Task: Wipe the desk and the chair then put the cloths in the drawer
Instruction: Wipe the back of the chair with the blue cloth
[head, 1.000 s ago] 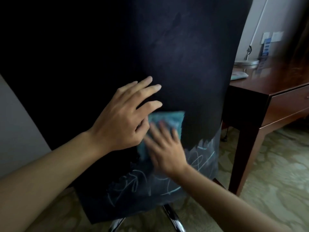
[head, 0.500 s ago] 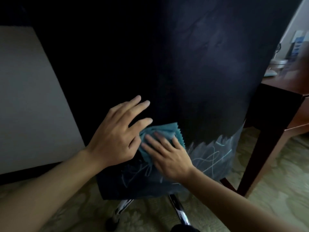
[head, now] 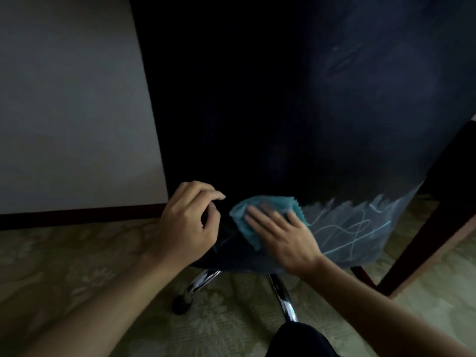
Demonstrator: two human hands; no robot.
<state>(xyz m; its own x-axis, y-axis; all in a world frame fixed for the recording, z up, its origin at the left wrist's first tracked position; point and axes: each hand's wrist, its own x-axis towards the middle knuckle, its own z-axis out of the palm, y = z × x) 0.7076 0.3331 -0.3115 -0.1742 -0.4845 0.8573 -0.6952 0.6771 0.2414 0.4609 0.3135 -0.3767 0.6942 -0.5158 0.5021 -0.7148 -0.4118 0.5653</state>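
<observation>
Teal cloth (head: 260, 217) lies flat against the low back of the dark chair (head: 283, 112), pinned there by the right hand (head: 282, 237) with straight fingers spread wide, which looks meant to scrub the pale scribbles (head: 353, 228) beside it. Her left hand (head: 188, 225) curls round the chair's edge, probably steadying it on its chrome legs (head: 199, 282). No drawer or other container is in sight, only a desk leg (head: 422, 243) at right
</observation>
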